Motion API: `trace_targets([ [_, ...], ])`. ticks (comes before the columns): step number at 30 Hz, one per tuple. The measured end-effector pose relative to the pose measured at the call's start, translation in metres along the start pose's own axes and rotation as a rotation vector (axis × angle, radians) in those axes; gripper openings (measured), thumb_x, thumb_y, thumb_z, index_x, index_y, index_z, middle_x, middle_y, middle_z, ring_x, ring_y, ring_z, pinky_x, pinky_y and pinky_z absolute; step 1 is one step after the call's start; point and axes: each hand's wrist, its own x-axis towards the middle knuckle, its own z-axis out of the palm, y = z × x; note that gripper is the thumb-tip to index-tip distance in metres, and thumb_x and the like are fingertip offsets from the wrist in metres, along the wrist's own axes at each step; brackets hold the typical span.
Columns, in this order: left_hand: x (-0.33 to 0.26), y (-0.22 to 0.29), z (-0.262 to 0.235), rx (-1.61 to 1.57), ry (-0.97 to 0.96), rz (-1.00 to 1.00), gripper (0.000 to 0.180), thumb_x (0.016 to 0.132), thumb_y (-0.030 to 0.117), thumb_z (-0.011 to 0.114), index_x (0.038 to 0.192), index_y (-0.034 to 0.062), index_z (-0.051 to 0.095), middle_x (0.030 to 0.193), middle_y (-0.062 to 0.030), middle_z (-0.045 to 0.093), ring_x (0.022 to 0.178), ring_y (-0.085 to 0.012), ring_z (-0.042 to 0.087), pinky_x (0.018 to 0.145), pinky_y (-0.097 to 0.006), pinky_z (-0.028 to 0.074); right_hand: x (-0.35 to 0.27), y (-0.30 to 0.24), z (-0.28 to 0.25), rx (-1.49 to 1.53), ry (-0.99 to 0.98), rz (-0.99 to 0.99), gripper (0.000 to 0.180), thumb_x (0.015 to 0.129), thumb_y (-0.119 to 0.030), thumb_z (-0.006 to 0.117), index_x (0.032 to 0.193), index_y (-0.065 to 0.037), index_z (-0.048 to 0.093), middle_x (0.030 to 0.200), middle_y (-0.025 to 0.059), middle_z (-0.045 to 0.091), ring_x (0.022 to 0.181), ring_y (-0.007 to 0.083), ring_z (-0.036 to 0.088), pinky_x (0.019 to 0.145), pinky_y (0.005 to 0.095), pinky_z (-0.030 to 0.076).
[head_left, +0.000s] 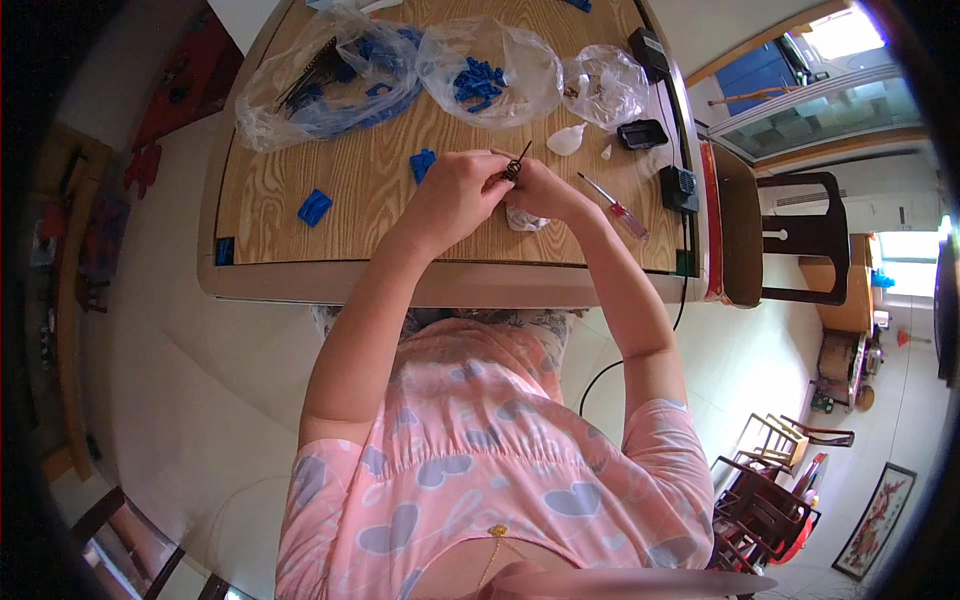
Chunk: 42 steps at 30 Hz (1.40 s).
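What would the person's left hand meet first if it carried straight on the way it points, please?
The left hand points right, already against the small dark part pinched with the right hand; beyond them lies the red-handled screwdriver, though depth is unclear.

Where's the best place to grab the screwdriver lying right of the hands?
Grip the red handle, the thick end, nearest the table's front edge. Come from above and the right: the screwdriver lies flat and diagonal, thin shaft pointing up-left toward the right hand.

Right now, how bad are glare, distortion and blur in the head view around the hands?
Head view: strong fisheye, the table edge bows and the corners go black. The window upper right is blown out. Both hands, left hand and right hand, are evenly lit; the small dark part between them is too small to resolve.
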Motion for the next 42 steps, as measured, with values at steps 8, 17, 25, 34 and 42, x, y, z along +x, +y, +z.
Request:
trace_targets([
  [8, -0.001, -0.005, 0.001, 0.008, 0.001, -0.01, 0.012, 0.081, 0.009, 0.064, 0.088, -0.0004, 0.064, 0.082, -0.0186, 0.063, 0.077, -0.0353, 0.063, 0.067, -0.043, 0.049, -0.007, -0.001, 0.003, 0.056, -0.006, -0.012, 0.039, 0.08, 0.001, 0.065, 0.117, -0.003, 0.052, 0.104, 0.0121, 0.067, 0.095, 0.0178, 0.063, 0.082, 0.0343, 0.05],
  [17, 0.001, -0.005, -0.001, 0.037, -0.008, -0.016, 0.015, 0.081, 0.009, 0.067, 0.09, -0.0022, 0.064, 0.084, -0.0178, 0.064, 0.076, -0.033, 0.065, 0.065, -0.039, 0.05, -0.016, 0.007, 0.014, 0.111, 0.218, -0.068, 0.033, 0.077, 0.002, 0.067, 0.107, -0.002, 0.053, 0.09, 0.0059, 0.063, 0.088, 0.0137, 0.06, 0.081, 0.0313, 0.049],
  [25, 0.002, -0.011, 0.0, 0.067, 0.043, -0.023, 0.013, 0.08, 0.011, 0.066, 0.085, -0.0011, 0.063, 0.079, -0.0184, 0.063, 0.073, -0.0355, 0.062, 0.064, -0.042, 0.049, -0.041, -0.002, 0.041, 0.075, 0.436, 0.026, 0.024, 0.077, -0.001, 0.068, 0.098, -0.003, 0.057, 0.093, 0.007, 0.063, 0.09, 0.0173, 0.06, 0.082, 0.0313, 0.047],
  [34, 0.003, -0.017, 0.002, 0.02, 0.077, -0.031, 0.014, 0.08, 0.012, 0.066, 0.083, -0.001, 0.063, 0.08, -0.019, 0.063, 0.073, -0.0357, 0.062, 0.064, -0.041, 0.049, -0.047, 0.0, 0.061, -0.139, 0.587, -0.095, 0.02, 0.077, -0.002, 0.068, 0.094, -0.004, 0.059, 0.089, 0.0109, 0.06, 0.086, 0.0295, 0.058, 0.076, 0.0369, 0.046],
  [42, 0.003, -0.016, 0.002, 0.06, 0.056, -0.02, 0.014, 0.081, 0.011, 0.066, 0.087, -0.0014, 0.063, 0.083, -0.0191, 0.063, 0.077, -0.036, 0.063, 0.065, -0.041, 0.049, -0.04, 0.002, 0.063, -0.151, 0.595, -0.077, 0.019, 0.078, -0.004, 0.067, 0.095, -0.004, 0.058, 0.09, 0.0126, 0.059, 0.087, 0.0332, 0.055, 0.076, 0.0399, 0.045],
])
